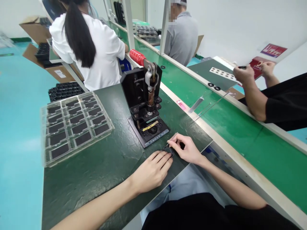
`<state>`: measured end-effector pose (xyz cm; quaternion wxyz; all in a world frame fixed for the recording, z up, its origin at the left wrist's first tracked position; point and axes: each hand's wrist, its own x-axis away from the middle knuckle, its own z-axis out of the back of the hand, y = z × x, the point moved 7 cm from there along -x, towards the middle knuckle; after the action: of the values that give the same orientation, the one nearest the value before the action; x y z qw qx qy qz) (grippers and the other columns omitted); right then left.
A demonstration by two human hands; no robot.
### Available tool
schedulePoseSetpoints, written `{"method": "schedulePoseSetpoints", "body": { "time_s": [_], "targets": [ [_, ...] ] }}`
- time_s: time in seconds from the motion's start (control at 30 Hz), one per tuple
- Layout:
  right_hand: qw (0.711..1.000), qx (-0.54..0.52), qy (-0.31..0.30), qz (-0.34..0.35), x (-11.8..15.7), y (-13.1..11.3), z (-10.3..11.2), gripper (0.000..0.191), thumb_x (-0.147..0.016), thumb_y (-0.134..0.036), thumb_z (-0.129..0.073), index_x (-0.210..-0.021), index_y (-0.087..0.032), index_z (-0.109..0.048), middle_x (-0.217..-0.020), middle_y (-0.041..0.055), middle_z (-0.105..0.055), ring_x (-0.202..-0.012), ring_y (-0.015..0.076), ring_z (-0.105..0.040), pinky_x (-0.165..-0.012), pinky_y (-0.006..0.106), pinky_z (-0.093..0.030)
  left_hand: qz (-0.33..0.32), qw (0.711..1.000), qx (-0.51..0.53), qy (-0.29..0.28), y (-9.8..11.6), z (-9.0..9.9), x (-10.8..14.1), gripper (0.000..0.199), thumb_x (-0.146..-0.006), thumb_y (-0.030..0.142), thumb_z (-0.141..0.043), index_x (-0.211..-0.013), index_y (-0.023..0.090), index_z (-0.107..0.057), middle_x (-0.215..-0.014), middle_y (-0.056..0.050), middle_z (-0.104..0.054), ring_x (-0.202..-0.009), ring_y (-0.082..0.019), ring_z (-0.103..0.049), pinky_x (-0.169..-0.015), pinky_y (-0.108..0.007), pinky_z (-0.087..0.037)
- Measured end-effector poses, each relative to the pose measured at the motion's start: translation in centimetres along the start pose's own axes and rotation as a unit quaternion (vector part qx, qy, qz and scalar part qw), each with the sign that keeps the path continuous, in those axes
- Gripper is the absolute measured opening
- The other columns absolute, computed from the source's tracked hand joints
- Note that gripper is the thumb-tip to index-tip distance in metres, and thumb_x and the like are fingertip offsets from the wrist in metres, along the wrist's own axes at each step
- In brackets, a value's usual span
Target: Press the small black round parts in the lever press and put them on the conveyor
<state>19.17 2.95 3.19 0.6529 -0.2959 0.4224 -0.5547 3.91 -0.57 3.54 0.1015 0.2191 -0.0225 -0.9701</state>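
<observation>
A small black ring (168, 150) is held on the mottled green worktop (96, 179) near the black metal press (137, 91), pinched by the curled right hand (187, 148) and steadied by the palm-down left hand (151, 172).

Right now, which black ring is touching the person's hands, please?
The black ring between the person's left hand and right hand. Two other rings lie on the far dark mat with no hand on them.

On the bench (88, 188), a press (145, 102) apparently stands right of a tray (76, 127).
</observation>
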Motion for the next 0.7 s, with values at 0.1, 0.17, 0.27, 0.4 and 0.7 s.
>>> {"method": "schedulePoseSetpoints", "body": {
  "time_s": [0.1,0.17,0.27,0.4,0.7],
  "targets": [
    [1.000,0.014,-0.011,0.002,0.2,0.1,-0.1,0.028,-0.101,-0.038,-0.060,-0.081,-0.019,-0.063,-0.074,0.0026,-0.068,-0.054,0.0098,-0.050,-0.052,0.024,-0.041,0.002,1.000,0.005,-0.018,0.0,-0.3,0.1,0.036,-0.103,0.021,-0.045,-0.130,0.007,-0.063,-0.129,-0.015,-0.072,-0.125,-0.026,-0.064,-0.112,-0.040,-0.046],
    [1.000,0.024,-0.016,0.005,0.3,0.2,-0.2,0.029,-0.101,-0.038,-0.059,-0.081,-0.019,-0.062,-0.074,0.0030,-0.068,-0.054,0.0098,-0.049,-0.053,0.024,-0.040,0.004,1.000,0.007,-0.021,-0.1,-0.4,0.2,0.036,-0.103,0.021,-0.046,-0.132,0.007,-0.063,-0.130,-0.015,-0.072,-0.127,-0.026,-0.063,-0.114,-0.040,-0.046],
    [0.999,0.040,-0.020,0.014,0.3,0.1,-0.3,0.029,-0.102,-0.037,-0.058,-0.080,-0.019,-0.061,-0.077,0.0038,-0.070,-0.055,0.0099,-0.049,-0.053,0.025,-0.040,0.006,1.000,0.013,-0.022,-0.1,-0.6,0.3,0.038,-0.102,0.020,-0.046,-0.134,0.006,-0.061,-0.132,-0.014,-0.071,-0.129,-0.025,-0.063,-0.117,-0.041,-0.045],
    [0.997,0.061,-0.017,0.049,0.3,-0.7,-0.3,0.027,-0.103,-0.033,-0.057,-0.080,-0.020,-0.059,-0.075,0.0032,-0.069,-0.055,0.0104,-0.050,-0.052,0.026,-0.039,0.003,0.999,0.021,-0.031,0.0,-0.9,0.4,0.040,-0.101,0.018,-0.046,-0.137,0.005,-0.059,-0.136,-0.015,-0.070,-0.132,-0.025,-0.061,-0.120,-0.041,-0.045],
    [0.974,0.146,-0.022,0.170,0.9,-2.0,-1.2,0.018,-0.104,-0.021,-0.052,-0.086,-0.021,-0.054,-0.079,0.0050,-0.065,-0.069,0.0163,-0.059,-0.063,0.029,-0.045,0.005,0.999,0.023,-0.029,0.1,-0.6,0.0,0.040,-0.098,0.013,-0.048,-0.135,0.001,-0.057,-0.135,-0.018,-0.068,-0.136,-0.028,-0.060,-0.118,-0.039,-0.047]
  ]
}}
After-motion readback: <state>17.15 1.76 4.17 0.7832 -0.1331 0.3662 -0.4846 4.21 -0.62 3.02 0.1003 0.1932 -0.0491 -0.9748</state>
